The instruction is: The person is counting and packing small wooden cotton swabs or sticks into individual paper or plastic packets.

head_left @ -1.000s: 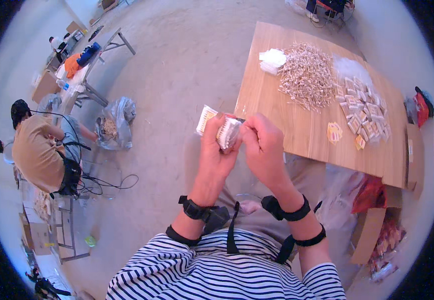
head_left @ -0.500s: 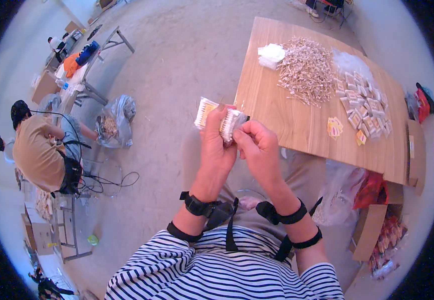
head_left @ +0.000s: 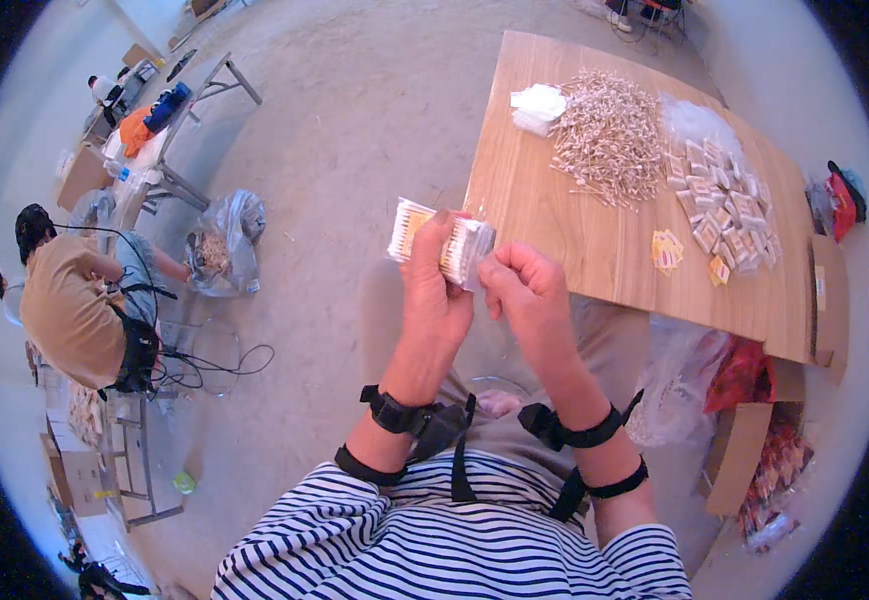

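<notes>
A clear plastic cotton-swab packet is held up in front of the person's body, in the air just beside the near left corner of a wooden table. Rows of white swab tips show through the film on both sides of the thumb, with a bit of yellow card at the left part.

By its look, the packet should be very light. The film is probably thin, slick and crinkly, easily creased or torn, while the swabs inside would give it some stiffness along their length but could slide or bend if squeezed hard. A flat, gentle grip across the middle seems best, with the loose film edge taken between fingertips.

The left hand is closed around the packet, its thumb lying across the front. The right hand is curled, thumb and forefinger pinched together at the packet's right edge, seemingly on the film.

On the wooden table lie a heap of loose cotton swabs, a white stack to its left, filled packets to its right, and small yellow cards nearer the person. Far left, a co-worker in a tan shirt bends forward near a plastic bag.
</notes>
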A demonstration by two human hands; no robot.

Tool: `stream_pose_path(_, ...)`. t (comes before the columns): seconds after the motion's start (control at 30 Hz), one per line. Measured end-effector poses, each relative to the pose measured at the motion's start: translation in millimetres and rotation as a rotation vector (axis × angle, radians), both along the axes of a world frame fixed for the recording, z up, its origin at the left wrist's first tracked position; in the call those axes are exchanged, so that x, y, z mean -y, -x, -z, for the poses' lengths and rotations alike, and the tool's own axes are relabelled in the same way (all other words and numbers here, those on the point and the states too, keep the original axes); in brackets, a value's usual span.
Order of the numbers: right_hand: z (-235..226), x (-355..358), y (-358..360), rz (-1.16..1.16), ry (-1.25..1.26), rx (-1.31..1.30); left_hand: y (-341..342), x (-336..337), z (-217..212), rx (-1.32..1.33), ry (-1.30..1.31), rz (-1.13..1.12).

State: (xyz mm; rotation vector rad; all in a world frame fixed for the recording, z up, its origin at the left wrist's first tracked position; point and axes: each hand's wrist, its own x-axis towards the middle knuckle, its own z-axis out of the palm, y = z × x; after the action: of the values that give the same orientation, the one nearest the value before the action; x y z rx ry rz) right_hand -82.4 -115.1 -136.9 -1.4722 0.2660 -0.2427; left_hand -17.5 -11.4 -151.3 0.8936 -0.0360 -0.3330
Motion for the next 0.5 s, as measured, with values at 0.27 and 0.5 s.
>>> stream_pose_path(0.27, 1.5, -9.9, -11.6, 0.095, -0.082, 0.112, 10.2, 3.9, -12.7, 0.007, -0.049, -0.020)
stream_pose_path(0.5, 2.5, -16.7, -15.5, 0.234, -0.033, 0.130, 13.9, 21.0, -15.5, -0.063, 0.043, -0.172)
